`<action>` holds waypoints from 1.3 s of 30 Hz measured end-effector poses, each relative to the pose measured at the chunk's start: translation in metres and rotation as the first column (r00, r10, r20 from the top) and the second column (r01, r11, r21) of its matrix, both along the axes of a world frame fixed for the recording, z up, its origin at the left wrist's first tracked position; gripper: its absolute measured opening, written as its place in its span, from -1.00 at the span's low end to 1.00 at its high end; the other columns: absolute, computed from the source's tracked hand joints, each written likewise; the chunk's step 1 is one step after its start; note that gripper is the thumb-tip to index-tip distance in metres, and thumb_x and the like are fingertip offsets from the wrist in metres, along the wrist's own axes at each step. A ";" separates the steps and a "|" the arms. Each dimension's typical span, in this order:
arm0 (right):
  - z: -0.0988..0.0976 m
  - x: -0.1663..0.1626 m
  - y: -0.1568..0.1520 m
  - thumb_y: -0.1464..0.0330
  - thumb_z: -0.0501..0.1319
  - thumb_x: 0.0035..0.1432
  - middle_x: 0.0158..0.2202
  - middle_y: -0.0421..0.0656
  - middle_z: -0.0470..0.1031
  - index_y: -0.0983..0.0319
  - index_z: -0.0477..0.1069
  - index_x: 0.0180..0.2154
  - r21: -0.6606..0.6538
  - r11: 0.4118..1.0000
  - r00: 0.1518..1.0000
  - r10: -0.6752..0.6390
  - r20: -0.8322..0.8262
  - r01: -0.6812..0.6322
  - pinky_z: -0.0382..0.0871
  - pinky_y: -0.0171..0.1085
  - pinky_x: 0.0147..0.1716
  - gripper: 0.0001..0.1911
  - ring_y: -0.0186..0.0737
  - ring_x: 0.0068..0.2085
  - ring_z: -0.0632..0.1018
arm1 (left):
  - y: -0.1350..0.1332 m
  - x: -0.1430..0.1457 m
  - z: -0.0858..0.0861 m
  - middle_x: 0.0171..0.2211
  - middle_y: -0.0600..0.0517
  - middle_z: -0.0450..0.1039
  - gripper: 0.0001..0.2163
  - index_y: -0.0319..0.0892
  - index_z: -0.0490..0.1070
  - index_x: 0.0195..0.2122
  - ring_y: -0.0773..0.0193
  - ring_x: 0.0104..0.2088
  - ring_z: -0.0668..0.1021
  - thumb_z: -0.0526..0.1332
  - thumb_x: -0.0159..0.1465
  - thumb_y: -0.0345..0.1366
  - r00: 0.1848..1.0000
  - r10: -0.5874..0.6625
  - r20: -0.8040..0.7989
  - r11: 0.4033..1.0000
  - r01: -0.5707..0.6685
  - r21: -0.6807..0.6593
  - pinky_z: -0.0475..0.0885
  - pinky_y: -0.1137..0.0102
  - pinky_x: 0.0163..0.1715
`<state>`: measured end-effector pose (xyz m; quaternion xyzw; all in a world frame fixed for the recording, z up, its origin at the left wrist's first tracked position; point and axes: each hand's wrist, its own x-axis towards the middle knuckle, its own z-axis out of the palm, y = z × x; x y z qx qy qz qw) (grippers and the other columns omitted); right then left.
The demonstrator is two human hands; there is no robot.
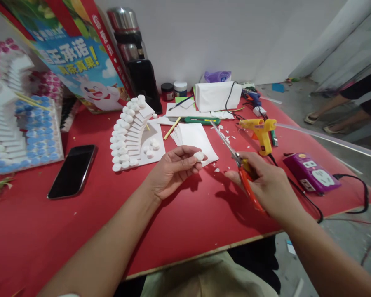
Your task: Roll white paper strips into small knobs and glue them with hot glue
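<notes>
Between thumb and fingers, my left hand (179, 167) pinches a small white piece (199, 156), rounded like the pieces on the model; its material I cannot tell. My right hand (267, 183) grips scissors (246, 186) by their orange handles, the blades pointing up and to the left, apart from the white piece. Left of my left hand stands a white curved staircase model (132, 132), edged with stacked white rounded pieces. Several loose white pieces (151, 149) lie on its base. Behind my left hand rests a stack of white paper (198, 140).
A yellow glue gun (261, 130) and a purple power socket box (311, 172) stand to the right, with cords trailing. A green cutter knife (200, 120) lies behind the paper. One phone (72, 171) lies left; blue-and-white models (24, 132) stand beyond it. A person's legs (340, 101) show at far right.
</notes>
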<state>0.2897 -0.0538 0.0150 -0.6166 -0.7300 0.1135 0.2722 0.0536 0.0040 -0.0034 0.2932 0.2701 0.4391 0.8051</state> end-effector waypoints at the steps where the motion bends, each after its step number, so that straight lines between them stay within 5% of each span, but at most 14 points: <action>1: 0.002 0.001 0.001 -0.02 0.24 0.28 -0.52 -0.31 0.28 0.19 0.41 -0.10 0.007 1.000 1.000 -0.015 -0.001 0.015 0.22 -0.34 -0.49 -0.58 -0.33 -0.53 0.33 | 0.000 -0.001 0.000 -0.30 -0.03 0.64 -0.76 -0.27 0.62 -0.22 0.40 -0.39 0.64 0.50 0.07 -0.50 1.000 0.003 0.006 1.000 -0.003 0.001 0.56 0.57 -0.28; 6: 0.001 0.006 0.002 -0.04 0.24 0.26 -0.46 -0.28 0.33 0.19 0.38 -0.04 -0.015 0.999 0.999 0.032 0.044 -0.031 0.23 -0.32 -0.47 -0.53 -0.29 -0.48 0.36 | 0.000 -0.002 0.001 -0.30 -0.08 0.62 -0.82 -0.27 0.61 -0.20 0.38 -0.37 0.63 0.45 0.16 -0.46 0.999 0.000 0.041 1.000 0.000 -0.004 0.55 0.55 -0.25; 12: -0.011 0.007 0.002 -0.11 0.29 0.17 -0.11 -0.02 0.47 0.21 0.31 0.15 -0.028 0.985 0.975 0.174 0.135 -0.172 0.40 -0.17 -0.24 -0.29 -0.06 -0.22 0.53 | 0.002 0.000 0.000 -0.38 -0.02 0.51 -0.89 -0.34 0.59 -0.26 0.39 -0.39 0.57 0.41 0.21 -0.41 0.997 0.007 0.077 0.998 -0.002 -0.060 0.52 0.55 -0.31; 22: -0.008 -0.009 0.008 -0.13 0.22 0.22 -0.18 0.03 0.46 0.28 0.39 0.09 0.078 0.966 0.942 0.219 0.254 -0.245 0.39 -0.14 -0.29 -0.32 0.01 -0.24 0.52 | 0.000 0.000 -0.003 -0.45 -0.02 0.50 -0.87 -0.33 0.56 -0.29 0.39 -0.47 0.51 0.42 0.14 -0.43 0.997 -0.005 0.080 0.994 0.014 -0.109 0.43 0.57 -0.49; 39: -0.016 -0.010 0.007 -0.04 0.14 0.34 -0.23 0.03 0.52 0.26 0.43 0.03 0.183 0.957 0.917 0.147 0.370 -0.226 0.27 -0.22 -0.44 -0.47 -0.04 -0.33 0.54 | 0.001 0.000 -0.002 -0.48 -0.01 0.46 -0.92 -0.34 0.56 -0.38 0.41 -0.48 0.49 0.41 0.10 -0.48 0.999 -0.023 0.045 0.988 0.030 -0.154 0.45 0.59 -0.49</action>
